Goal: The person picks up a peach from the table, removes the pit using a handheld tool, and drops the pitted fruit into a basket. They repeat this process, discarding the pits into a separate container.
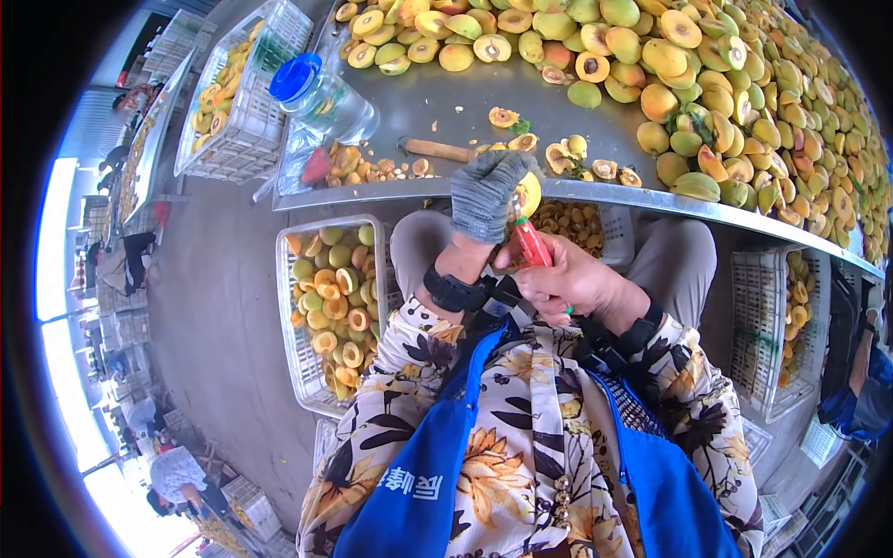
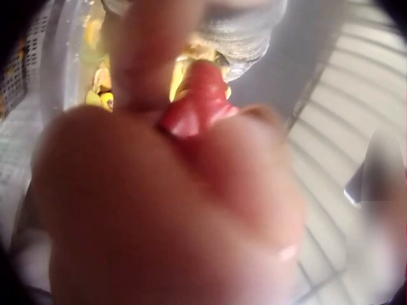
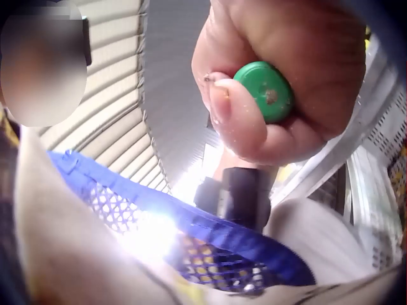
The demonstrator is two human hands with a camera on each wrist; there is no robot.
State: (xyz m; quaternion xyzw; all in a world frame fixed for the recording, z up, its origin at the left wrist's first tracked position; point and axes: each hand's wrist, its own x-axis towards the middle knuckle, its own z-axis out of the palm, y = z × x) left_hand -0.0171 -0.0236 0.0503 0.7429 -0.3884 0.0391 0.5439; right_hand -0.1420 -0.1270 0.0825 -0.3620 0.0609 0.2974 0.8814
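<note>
In the head view my left hand (image 1: pixel 488 197), in a grey knitted glove, holds a yellow apricot (image 1: pixel 528 194) over the table's near edge. My bare right hand (image 1: pixel 581 276) grips a small tool by its red handle (image 1: pixel 532 244). The tool's thin metal end meets the apricot, and its tip is hidden. In the left wrist view, blurred bare fingers wrap the red handle (image 2: pixel 202 95), with the grey glove (image 2: pixel 245 35) behind. From below, the right wrist view shows the handle's green end (image 3: pixel 264 92) inside the curled right hand (image 3: pixel 299 57).
A metal table (image 1: pixel 409 102) bears a large heap of apricots (image 1: pixel 735 102), a blue-capped bottle (image 1: pixel 326 102), a brown wooden stick (image 1: pixel 437 150) and cut scraps. White crates of apricots stand left (image 1: pixel 284 307) and right (image 1: pixel 752 325) of my knees. Another crate (image 1: pixel 616 237) sits under the table edge.
</note>
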